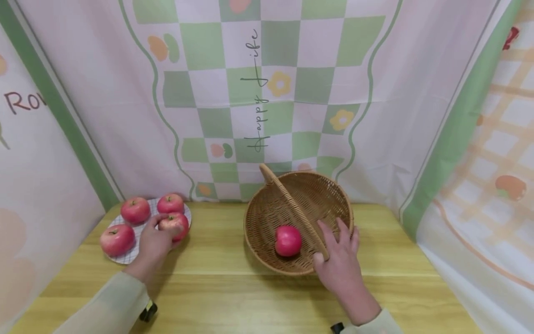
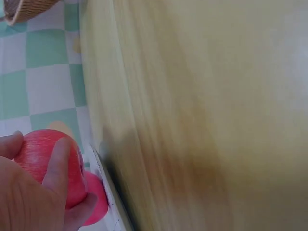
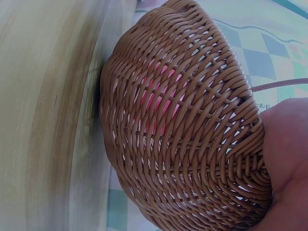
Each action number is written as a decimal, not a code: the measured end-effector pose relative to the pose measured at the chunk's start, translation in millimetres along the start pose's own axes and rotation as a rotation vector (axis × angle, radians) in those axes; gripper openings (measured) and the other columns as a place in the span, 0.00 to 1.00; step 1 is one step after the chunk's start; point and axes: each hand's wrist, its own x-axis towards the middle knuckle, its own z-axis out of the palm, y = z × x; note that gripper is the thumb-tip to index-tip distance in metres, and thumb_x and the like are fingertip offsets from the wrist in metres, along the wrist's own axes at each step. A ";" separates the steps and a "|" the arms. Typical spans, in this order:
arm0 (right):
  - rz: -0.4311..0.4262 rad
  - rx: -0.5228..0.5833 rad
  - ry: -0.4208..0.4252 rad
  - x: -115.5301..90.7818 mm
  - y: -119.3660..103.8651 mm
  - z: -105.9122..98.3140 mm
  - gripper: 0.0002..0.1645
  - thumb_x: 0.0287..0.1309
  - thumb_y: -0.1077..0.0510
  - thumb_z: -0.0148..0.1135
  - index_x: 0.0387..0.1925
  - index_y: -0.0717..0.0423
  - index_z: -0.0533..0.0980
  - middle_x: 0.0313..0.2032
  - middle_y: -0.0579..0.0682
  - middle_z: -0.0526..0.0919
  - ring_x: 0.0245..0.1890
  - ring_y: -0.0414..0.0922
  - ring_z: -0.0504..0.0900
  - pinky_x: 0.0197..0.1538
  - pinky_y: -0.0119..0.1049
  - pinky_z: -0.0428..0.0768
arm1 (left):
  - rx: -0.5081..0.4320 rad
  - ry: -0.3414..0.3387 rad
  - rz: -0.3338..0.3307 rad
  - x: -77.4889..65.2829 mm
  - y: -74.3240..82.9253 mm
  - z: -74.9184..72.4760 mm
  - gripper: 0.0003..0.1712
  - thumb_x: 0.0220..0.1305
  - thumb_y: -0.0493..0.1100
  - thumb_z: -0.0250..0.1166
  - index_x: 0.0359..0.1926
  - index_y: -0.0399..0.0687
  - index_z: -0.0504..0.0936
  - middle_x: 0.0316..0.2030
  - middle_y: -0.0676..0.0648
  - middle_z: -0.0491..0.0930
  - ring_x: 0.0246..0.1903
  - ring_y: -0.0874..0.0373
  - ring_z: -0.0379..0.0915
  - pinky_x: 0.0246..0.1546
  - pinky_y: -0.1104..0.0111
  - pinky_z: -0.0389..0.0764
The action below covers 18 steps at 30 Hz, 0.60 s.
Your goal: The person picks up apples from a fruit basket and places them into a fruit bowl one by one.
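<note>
Before us, the round white checked plate (image 1: 128,258) lies at the left of the yellowish wooden table (image 1: 217,264); well apart to its right stands the round brown woven basket (image 1: 257,220). On the plate we find three round red apples (image 1: 118,240), two behind, one front left; a fourth apple (image 1: 170,221) sits front right, within the left hand (image 1: 155,239). In the basket, left of its handle (image 1: 292,206), we see a glossy red apple (image 1: 288,240). Behind hangs the green-and-white checked cloth (image 1: 200,46).

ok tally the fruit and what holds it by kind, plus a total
apples: 5, with 3 on the plate clear of the left hand, 1 in that hand and 1 in the basket
plate: 1
basket: 1
total: 7
</note>
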 end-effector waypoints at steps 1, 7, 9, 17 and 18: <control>0.001 -0.001 -0.002 -0.1 -0.1 0.0 0.48 0.47 0.67 0.62 0.73 0.52 0.62 0.72 0.70 0.46 0.69 0.76 0.33 0.50 0.75 0.69 | -0.019 0.007 -0.001 1.8 -0.6 0.9 0.40 0.62 0.28 0.65 0.73 0.40 0.59 0.69 0.34 0.57 0.60 0.40 0.64 0.41 0.59 0.84; 0.011 -0.004 -0.006 -0.5 0.0 1.5 0.49 0.47 0.67 0.63 0.73 0.50 0.61 0.73 0.69 0.46 0.70 0.75 0.33 0.51 0.75 0.68 | -0.053 0.042 -0.022 12.8 -5.7 3.2 0.41 0.61 0.26 0.65 0.72 0.40 0.59 0.69 0.33 0.57 0.61 0.39 0.61 0.42 0.56 0.84; 0.014 -0.002 -0.006 -0.5 0.0 1.9 0.49 0.47 0.67 0.63 0.73 0.50 0.62 0.73 0.68 0.46 0.70 0.75 0.33 0.51 0.74 0.68 | -0.031 0.046 -0.024 16.0 -7.4 2.7 0.41 0.61 0.27 0.66 0.72 0.40 0.60 0.69 0.33 0.58 0.62 0.38 0.61 0.42 0.55 0.83; 0.011 0.001 0.003 -1.4 -1.1 0.4 0.48 0.46 0.67 0.63 0.73 0.51 0.63 0.73 0.69 0.47 0.70 0.75 0.33 0.52 0.75 0.67 | 0.118 0.066 0.027 29.2 -10.4 2.6 0.39 0.59 0.29 0.68 0.70 0.40 0.63 0.69 0.33 0.60 0.61 0.39 0.63 0.39 0.60 0.84; 0.008 0.000 0.006 -1.5 -1.1 0.4 0.48 0.46 0.67 0.63 0.73 0.51 0.63 0.72 0.69 0.48 0.70 0.75 0.34 0.53 0.75 0.67 | 0.126 0.072 0.033 30.6 -10.4 2.9 0.39 0.59 0.29 0.68 0.70 0.39 0.63 0.69 0.33 0.60 0.61 0.39 0.64 0.38 0.60 0.84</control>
